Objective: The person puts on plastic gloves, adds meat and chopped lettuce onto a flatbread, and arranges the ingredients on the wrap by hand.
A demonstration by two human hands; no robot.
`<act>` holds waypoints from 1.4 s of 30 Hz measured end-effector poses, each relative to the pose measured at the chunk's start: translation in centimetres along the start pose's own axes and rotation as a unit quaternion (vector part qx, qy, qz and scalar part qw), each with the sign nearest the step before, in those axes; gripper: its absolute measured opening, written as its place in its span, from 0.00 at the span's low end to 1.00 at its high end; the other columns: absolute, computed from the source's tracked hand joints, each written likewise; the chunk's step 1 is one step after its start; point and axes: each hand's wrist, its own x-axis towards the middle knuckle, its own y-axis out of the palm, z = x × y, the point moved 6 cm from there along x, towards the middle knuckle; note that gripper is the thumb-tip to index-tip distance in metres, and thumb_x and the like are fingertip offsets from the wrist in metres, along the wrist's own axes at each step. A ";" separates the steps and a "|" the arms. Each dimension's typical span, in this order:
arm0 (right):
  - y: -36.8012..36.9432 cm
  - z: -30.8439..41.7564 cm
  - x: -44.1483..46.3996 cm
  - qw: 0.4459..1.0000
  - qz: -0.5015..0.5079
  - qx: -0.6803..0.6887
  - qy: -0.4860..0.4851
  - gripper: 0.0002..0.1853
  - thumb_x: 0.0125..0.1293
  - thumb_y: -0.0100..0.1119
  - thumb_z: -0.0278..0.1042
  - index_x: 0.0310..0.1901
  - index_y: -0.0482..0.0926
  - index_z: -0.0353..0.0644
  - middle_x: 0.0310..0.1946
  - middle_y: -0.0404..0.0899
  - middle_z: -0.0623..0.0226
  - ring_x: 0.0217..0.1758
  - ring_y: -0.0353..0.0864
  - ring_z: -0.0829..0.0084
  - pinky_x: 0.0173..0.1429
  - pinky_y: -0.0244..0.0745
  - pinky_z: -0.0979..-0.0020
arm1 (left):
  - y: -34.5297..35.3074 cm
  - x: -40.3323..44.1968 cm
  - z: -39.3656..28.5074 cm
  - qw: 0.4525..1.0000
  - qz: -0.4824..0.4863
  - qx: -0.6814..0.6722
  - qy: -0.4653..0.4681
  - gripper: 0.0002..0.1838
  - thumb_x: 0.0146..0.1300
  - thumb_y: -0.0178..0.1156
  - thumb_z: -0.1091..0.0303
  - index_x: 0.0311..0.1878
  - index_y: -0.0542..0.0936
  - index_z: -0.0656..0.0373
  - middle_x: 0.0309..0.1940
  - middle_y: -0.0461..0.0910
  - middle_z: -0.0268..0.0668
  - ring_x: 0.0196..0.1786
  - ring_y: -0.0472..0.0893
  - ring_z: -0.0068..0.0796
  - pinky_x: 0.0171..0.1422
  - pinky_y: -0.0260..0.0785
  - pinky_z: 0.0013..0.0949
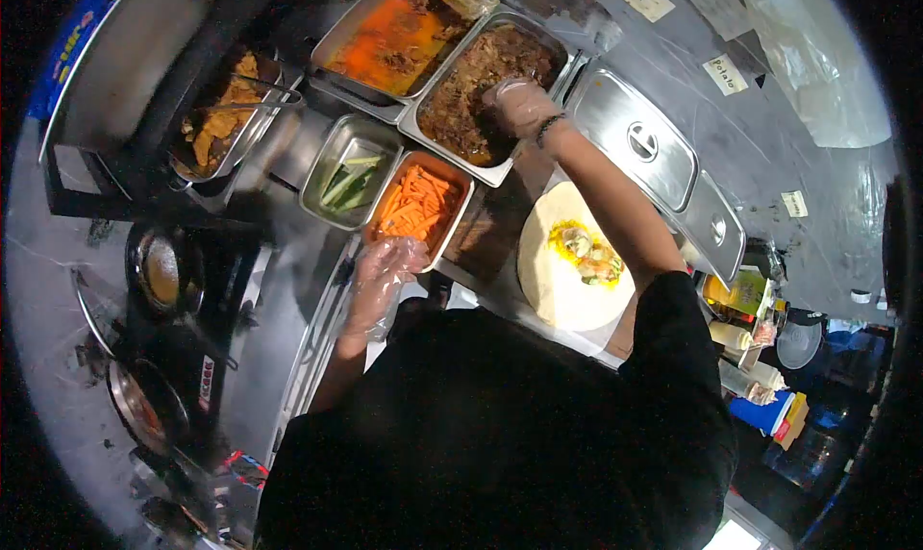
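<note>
My right hand (522,106), in a clear plastic glove, reaches into a steel pan of dark shredded meat (476,79). Its fingers are curled down at the meat, with the tips partly hidden. My left hand (389,266), also gloved, is at the near edge of a small pan of orange carrot strips (418,204). Its fingers lie loosely over the rim, and I see nothing held in them. Below my right forearm a flatbread (548,295) lies flat, topped with yellow sauce and a small mixed filling (586,254).
Cucumber strips (351,183) sit in a pan left of the carrots. Behind is a pan of orange, oily stew (389,45). Steel lids (635,137) lie to the right, sauce bottles (735,338) beyond. On the left are fried pieces (226,112) with tongs and a stove pan (165,266).
</note>
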 end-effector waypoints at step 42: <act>-8.9 -2.7 -28.2 0.839 -0.054 0.473 0.265 0.11 0.56 0.59 0.20 0.42 0.81 0.35 0.37 0.83 0.68 0.40 0.80 0.80 0.46 0.80 0.73 | 15.3 4.7 2.1 0.959 0.239 0.153 -0.002 0.14 0.62 0.65 0.68 0.48 0.78 0.65 0.40 0.82 0.35 0.41 0.80 0.22 0.48 0.72 0.27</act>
